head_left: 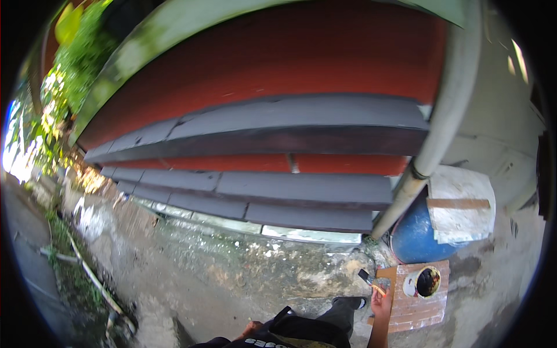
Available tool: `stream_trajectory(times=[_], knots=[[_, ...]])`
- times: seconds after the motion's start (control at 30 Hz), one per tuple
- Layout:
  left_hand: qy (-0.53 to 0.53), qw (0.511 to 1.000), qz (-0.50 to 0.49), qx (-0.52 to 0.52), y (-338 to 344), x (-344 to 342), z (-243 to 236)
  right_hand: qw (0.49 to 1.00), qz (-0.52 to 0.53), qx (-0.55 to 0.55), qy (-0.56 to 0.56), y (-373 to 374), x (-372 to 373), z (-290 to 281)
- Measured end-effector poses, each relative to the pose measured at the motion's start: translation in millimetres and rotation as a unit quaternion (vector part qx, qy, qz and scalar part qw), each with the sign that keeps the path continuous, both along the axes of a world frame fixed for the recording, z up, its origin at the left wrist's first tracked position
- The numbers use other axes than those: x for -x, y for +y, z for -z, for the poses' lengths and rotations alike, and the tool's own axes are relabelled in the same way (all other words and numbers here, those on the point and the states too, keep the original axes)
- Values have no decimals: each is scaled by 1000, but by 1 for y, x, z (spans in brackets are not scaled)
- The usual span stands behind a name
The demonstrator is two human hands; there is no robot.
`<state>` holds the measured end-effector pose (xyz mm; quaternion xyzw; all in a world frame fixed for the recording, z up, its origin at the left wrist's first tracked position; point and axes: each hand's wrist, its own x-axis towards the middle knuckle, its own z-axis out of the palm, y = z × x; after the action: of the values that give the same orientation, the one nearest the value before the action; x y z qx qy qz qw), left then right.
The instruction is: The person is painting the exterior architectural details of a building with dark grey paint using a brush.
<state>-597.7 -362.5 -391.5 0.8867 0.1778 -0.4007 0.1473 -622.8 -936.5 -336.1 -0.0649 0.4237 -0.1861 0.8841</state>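
An outdoor yard beside a house — red and grey plank wall [278,127], drainpipe [447,116], cracked concrete ground [232,272].

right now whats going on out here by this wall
A person stands on rough concrete ground facing a red wooden wall with dark grey horizontal boards. Their right hand holds a paintbrush with an orange handle and dark bristles, raised just left of an open round tin of dark paint. The tin sits on a pale brick-patterned slab beside a blue barrel. The left hand hangs low by the body, holding nothing that I can see.
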Motion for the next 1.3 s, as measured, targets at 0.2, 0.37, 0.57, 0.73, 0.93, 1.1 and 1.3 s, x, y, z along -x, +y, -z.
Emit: stream_trajectory(times=[0.2,0.37,0.57,0.73,0.93,1.1,1.3], knots=[[6,891,-429,150,151,167,-4,998,-14,-36,-48,61,-50,5],[23,774,-587,235,181,205,-2,992,-125,6,-13,147,-108,-14],[-132,918,-282,244,179,162,21,958,-286,34,-14,257,-183,-40],[-129,785,-549,257,184,122,40,920,-389,46,22,359,-249,-33],[-113,860,-474,149,208,123,27,875,-481,52,18,503,-342,-16],[-38,836,-534,125,255,115,0,812,-584,13,20,634,-404,-40],[-62,890,-443,92,332,81,-40,753,-654,-1,-74,780,-478,-92]])
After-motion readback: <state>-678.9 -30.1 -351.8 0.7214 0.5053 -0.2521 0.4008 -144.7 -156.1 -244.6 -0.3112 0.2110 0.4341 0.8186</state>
